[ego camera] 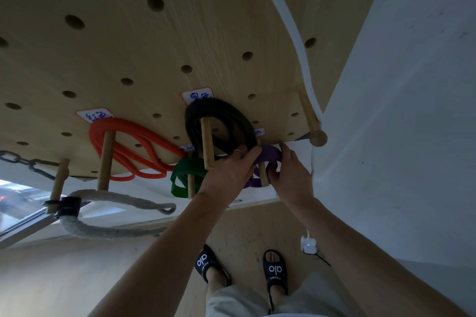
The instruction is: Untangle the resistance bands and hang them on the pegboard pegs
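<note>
A wooden pegboard (144, 41) fills the upper view. An orange band (128, 141) hangs on one peg, a green band (184, 175) on a short lower peg, and a black band (219, 121) on a long peg (207, 147). The purple band (270, 156) loops around a small peg (262, 175) near the board's lower right corner. My left hand (229, 172) holds the purple band's left side, fingers curled over it beside the black band. My right hand (293, 175) grips its right side.
A white rope (291, 28) runs down the board's right edge past a knobbed peg (313, 123). A grey thick rope (108, 229) and a black chain (23, 162) hang at the left. A white wall (399, 110) stands at right; a power plug (307, 246) sits on the floor.
</note>
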`<state>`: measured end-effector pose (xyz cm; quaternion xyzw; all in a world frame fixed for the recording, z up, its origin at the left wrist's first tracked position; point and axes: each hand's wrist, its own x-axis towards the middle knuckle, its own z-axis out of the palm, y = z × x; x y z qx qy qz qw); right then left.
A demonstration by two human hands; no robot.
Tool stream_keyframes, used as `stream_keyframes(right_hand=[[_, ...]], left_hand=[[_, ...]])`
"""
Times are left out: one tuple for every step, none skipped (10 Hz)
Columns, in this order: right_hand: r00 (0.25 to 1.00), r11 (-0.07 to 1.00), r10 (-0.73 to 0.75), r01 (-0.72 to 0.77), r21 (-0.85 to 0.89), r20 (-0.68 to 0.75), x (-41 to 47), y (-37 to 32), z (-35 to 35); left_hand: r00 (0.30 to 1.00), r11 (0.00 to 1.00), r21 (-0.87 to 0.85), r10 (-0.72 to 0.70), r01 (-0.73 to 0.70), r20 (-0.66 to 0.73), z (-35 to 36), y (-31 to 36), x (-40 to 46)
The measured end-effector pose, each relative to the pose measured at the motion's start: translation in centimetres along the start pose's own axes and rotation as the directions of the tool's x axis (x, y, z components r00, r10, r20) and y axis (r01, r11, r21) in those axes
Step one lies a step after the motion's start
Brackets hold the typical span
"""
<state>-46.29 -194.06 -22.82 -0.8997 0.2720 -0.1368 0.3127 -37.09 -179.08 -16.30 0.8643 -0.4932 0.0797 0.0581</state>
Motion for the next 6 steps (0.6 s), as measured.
stream_keyframes(right_hand=[[1.0, 1.0, -0.002, 0.002, 0.012, -0.016, -0.3, -0.2, -0.2], [1.0, 0.998, 0.023, -0.022, 0.051, -0.02, -0.6, -0.4, -0.3], [0.999, 0.996, 0.034, -0.031, 0.079, -0.026, -0.6, -0.7, -0.5], [0.999, 0.994, 0.026, -0.023, 0.104, -0.032, -0.8, -0.9, -0.5], [0.999, 0.99, 0.002, 0.003, 0.14, -0.032, -1.1, -1.9, -1.4], [1.0, 0.975, 0.025, -0.021, 0.222, -0.015, -2.4, -2.5, -3.3]], left_hand=[[0.999, 1.0, 0.002, -0.022, 0.022, 0.038, -0.2, 0.1, 0.0], [0.998, 1.0, 0.005, -0.011, 0.01, 0.059, -0.3, 0.1, 0.4], [0.994, 1.0, 0.011, -0.024, 0.023, 0.103, -1.0, -0.1, 0.8], [0.992, 1.0, 0.017, -0.029, 0.027, 0.122, -1.4, 0.2, 0.7], [0.987, 0.998, 0.031, -0.059, 0.055, 0.152, -2.7, 0.7, 1.2], [0.992, 0.992, -0.1, -0.062, 0.073, 0.113, -4.0, 1.1, -0.2]])
